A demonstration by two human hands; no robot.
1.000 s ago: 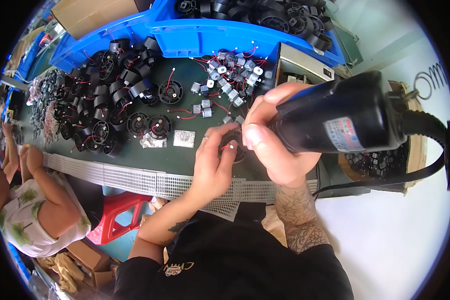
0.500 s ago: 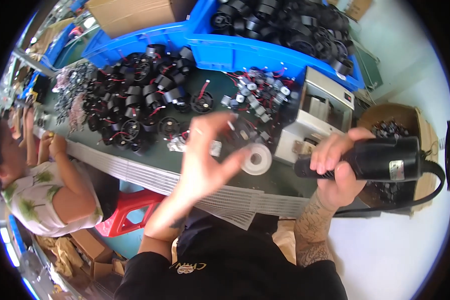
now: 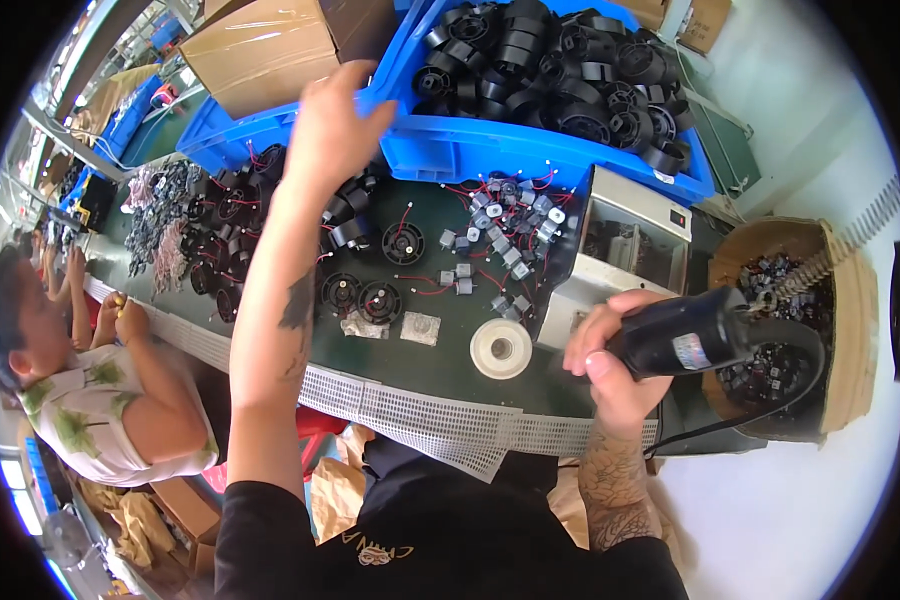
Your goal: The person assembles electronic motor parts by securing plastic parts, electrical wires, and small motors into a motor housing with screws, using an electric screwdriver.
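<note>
My right hand is wrapped round a black electric screwdriver, its cord looping down from the tail and a coiled spring attached there. Its tip is hidden by my fingers. My left arm stretches forward, and my left hand hovers at the corner of the blue bins with thumb and fingers apart; nothing shows in it. In front of me lie round black housings, small silver motors with red wires, a white disc with a central hole and small clear packets.
A blue bin full of black round parts stands at the back, beside a cardboard box. A beige metal machine sits right of the motors. Far right is a carton of small parts. A co-worker sits at left.
My left hand has gone forward and left, from above the table to the bins. My right hand has shifted slightly left and nearer me with the screwdriver, and the spring has come into view.
</note>
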